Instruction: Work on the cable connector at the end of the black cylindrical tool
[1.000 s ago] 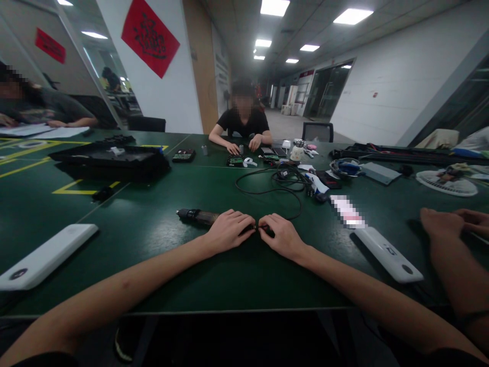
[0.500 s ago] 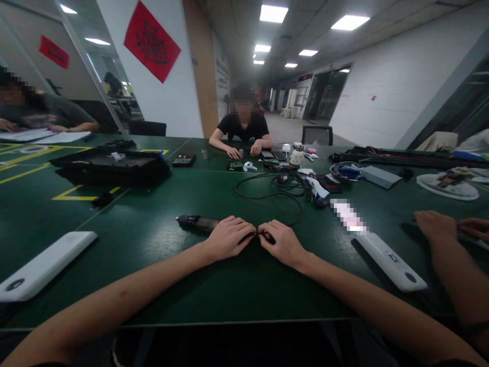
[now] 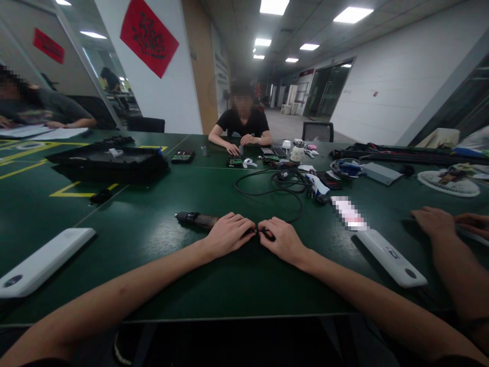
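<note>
The left hand (image 3: pixel 229 234) was seen curled, knuckles up, over the rear end of a dark tool (image 3: pixel 196 219), its fingers bent down around the barrel in a closed hold. The right hand (image 3: pixel 281 239) was set against it, fingertip to fingertip, with thumb and forefinger pinched shut on a dark piece (image 3: pixel 267 235) at the tool's rear end. What that piece was could not be made out. The tool was laid flat on the green table (image 3: pixel 153 244), its nose pointed left and its front half left uncovered.

Just beyond the tool, a black cable (image 3: pixel 267 189) was looped loosely, with one strand curved back towards the tool's rear end. Left of the tool and nearer than it, a white slab (image 3: pixel 42 262) was laid. A second slab (image 3: pixel 389 256) was placed to the tool's right, with a blurred-out card (image 3: pixel 347 213) at its far end. Farther right of the tool, a co-worker's hands (image 3: pixel 435 223) were rested on the table. Beyond the tool and to its left, a black tray (image 3: pixel 107 162) was set. Far beyond the tool, a seated person (image 3: pixel 242 122) in a black shirt was occupied with small parts.
</note>
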Action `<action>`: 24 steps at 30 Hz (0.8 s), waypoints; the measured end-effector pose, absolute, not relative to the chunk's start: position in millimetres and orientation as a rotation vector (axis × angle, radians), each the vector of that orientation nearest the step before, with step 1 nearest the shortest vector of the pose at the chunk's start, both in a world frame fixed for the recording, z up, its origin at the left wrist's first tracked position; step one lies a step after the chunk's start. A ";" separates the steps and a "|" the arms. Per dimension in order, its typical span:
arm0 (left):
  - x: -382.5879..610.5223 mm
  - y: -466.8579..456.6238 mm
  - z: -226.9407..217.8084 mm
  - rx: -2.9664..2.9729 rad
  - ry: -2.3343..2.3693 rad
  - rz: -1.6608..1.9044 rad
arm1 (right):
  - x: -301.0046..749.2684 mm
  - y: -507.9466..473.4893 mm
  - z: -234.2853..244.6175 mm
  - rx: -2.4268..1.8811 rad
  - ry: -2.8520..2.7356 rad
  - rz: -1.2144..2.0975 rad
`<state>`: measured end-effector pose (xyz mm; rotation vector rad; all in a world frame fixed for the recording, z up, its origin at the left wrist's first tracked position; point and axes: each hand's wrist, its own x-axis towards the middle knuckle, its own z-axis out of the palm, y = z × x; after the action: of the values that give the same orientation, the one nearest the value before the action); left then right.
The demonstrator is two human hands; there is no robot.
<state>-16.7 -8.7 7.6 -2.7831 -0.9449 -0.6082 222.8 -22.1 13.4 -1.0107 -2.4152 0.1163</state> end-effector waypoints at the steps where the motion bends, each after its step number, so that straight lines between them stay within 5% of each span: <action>1: -16.6 -8.5 7.7 -2.783 -0.946 -0.612 | 222.8 -21.7 13.1 -1.010 -2.413 0.122; 24: -17.4 -10.1 8.8 -2.792 -0.932 -0.617 | 223.6 -22.3 9.7 -0.995 -2.388 0.093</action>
<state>-17.4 -10.1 8.8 -2.7919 -0.9319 -0.6171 223.6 -22.3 9.7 -0.9945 -2.3880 0.0934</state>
